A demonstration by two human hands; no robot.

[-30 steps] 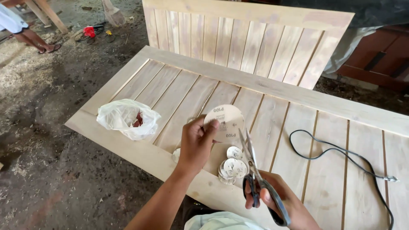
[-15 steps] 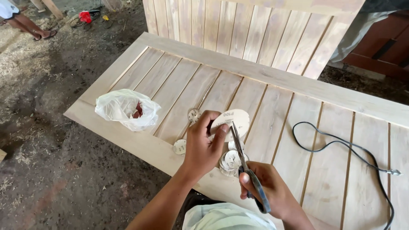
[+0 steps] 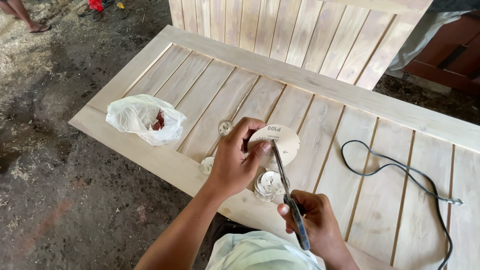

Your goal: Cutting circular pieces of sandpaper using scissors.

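My left hand [image 3: 235, 159] pinches a round pale sanding disc [image 3: 278, 142] above a slatted wooden panel [image 3: 325, 95]. My right hand [image 3: 312, 222] grips dark-handled scissors [image 3: 287, 192], and their blades reach up into the disc's lower edge. Just below the disc, a small pile of cut round pieces [image 3: 269, 184] lies on the panel. Two more small round pieces [image 3: 226, 128] lie to the left of my left hand.
A crumpled white plastic bag [image 3: 144, 119] with something red inside lies on the panel's left end. A black cable [image 3: 400, 172] snakes across the right slats. A second slatted panel [image 3: 300, 35] leans upright behind. Sawdust covers the dirt floor; a person's foot [image 3: 30, 20] shows far left.
The scissors have moved up from beside the disc until their blades meet its lower edge. The disc has tilted slightly. The view has shifted down and left.
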